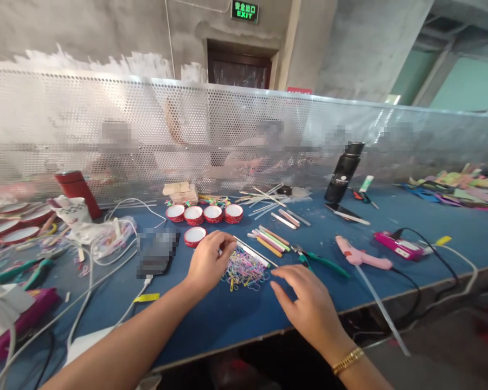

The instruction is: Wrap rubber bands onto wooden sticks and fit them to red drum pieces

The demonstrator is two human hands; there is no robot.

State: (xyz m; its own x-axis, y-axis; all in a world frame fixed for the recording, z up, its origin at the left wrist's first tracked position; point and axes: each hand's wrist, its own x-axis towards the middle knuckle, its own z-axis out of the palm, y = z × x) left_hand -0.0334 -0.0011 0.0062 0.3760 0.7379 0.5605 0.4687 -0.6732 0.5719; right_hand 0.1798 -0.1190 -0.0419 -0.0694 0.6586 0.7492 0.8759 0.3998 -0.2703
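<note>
My left hand (210, 261) is at the left edge of a pile of thin pastel cords (246, 271), its fingers curled together; what they hold, if anything, is too small to name. My right hand (305, 295) hovers at the right side of the pile, thumb and fingers apart, holding nothing. A white stick (252, 253) lies along the pile's far side. Just behind my left hand stands a red-rimmed round tin (195, 236), with a row of several similar tins (213, 213) farther back. Coloured sticks (270, 241) lie beyond the pile.
Green-handled pliers (327, 264) and a pink glue gun (361, 259) lie at the right, near a magenta box (398, 245). A phone (158, 252) with a white cable lies left. Behind stand a black bottle (342, 176), a red bottle (79, 194) and a perforated screen (211, 135).
</note>
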